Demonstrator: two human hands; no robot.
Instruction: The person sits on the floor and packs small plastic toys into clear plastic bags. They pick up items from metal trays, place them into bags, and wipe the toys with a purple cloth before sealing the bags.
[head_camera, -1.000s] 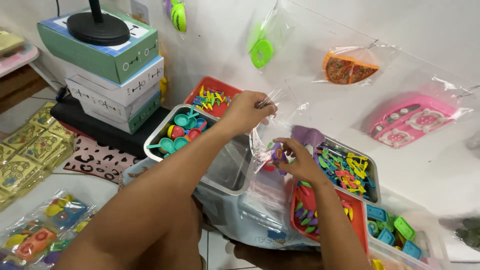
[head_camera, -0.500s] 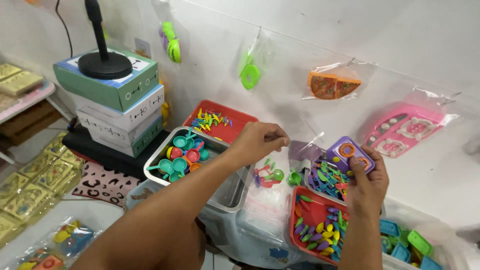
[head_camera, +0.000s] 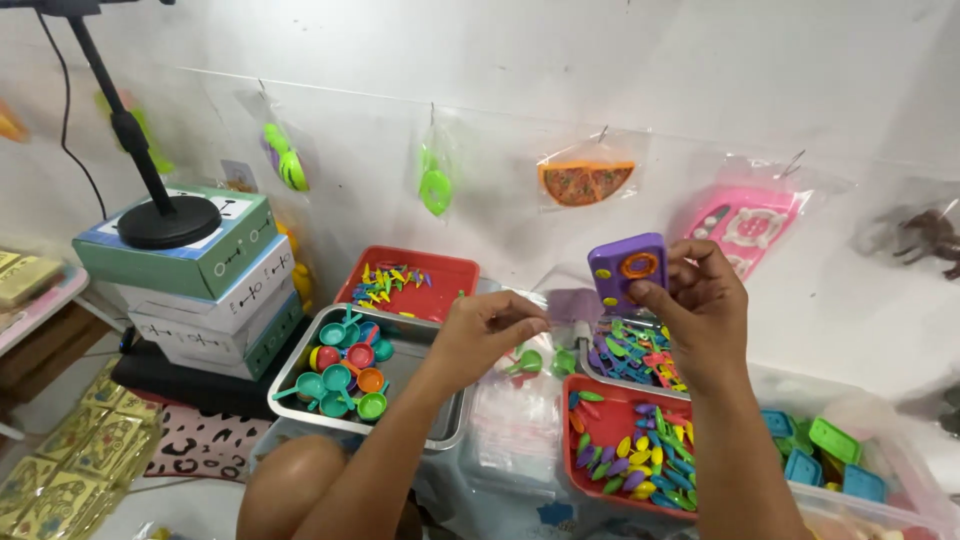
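The right hand (head_camera: 700, 315) is raised above the trays with its fingers closed on the lower edge of a small purple toy (head_camera: 627, 270) with an orange ring on its face — the face is turned toward the camera, a hold that leaves the front open to view. The left hand (head_camera: 485, 330) is closed in a pinch on the top edge of a clear plastic bag (head_camera: 515, 400), which hangs down over a stack of similar bags; holding it by the rim keeps the mouth uppermost, and small green pieces show through the film near it. The containers sit close together within arm's reach, each holding one kind of part: a steel tray (head_camera: 440, 425) of small coloured pans, a red tray (head_camera: 455, 275) of tiny cutlery behind it, and a second red tray (head_camera: 585, 465) of coloured ovals under the right forearm. Finished toy packs hang on the wall (head_camera: 700, 80) behind, clear of the work area.
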